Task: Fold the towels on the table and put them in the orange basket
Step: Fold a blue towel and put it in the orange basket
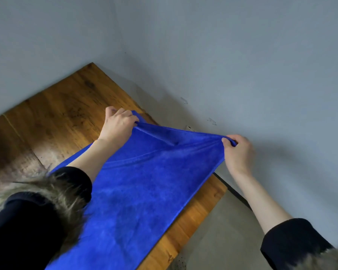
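Note:
A large blue towel (144, 191) stretches over the wooden table (62, 114), running from the near edge toward the far wall. My left hand (118, 124) pinches its far left corner just above the tabletop. My right hand (238, 151) pinches the far right corner, held past the table's right edge. The far hem between the two hands is pulled taut with a few creases. No orange basket shows in this view.
Grey walls (222, 55) meet in a corner right behind the table. A grey floor (222, 230) lies to the right of the table's edge. Dark fur-trimmed sleeves cover both forearms at the bottom of the view.

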